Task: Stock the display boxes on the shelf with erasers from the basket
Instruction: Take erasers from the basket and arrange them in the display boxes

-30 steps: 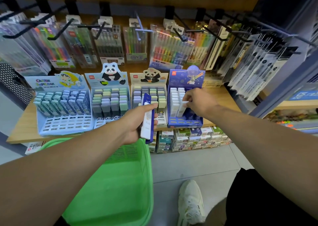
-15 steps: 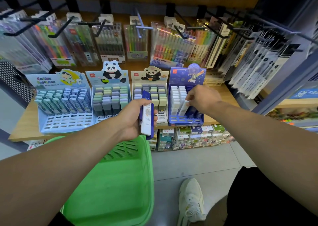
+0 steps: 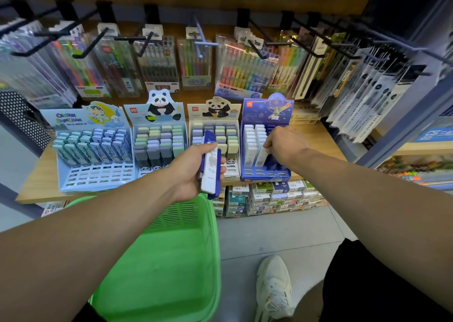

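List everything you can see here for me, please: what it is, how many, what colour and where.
display boxes: four, three pale blue or white and one dark blue, side by side on the wooden shelf
erasers in boxes: many, white, green, grey and lilac, standing in rows
held erasers: a few, white and dark blue, in the left hand
basket: one, green, below the shelf at the left
pen packs: many, mixed colours, hanging on black hooks above
small boxes: many, mixed colours, stacked under the shelf
shoe: one, off-white, on the grey floor
left hand: grips the held erasers
right hand: pinches a white eraser at the dark blue box
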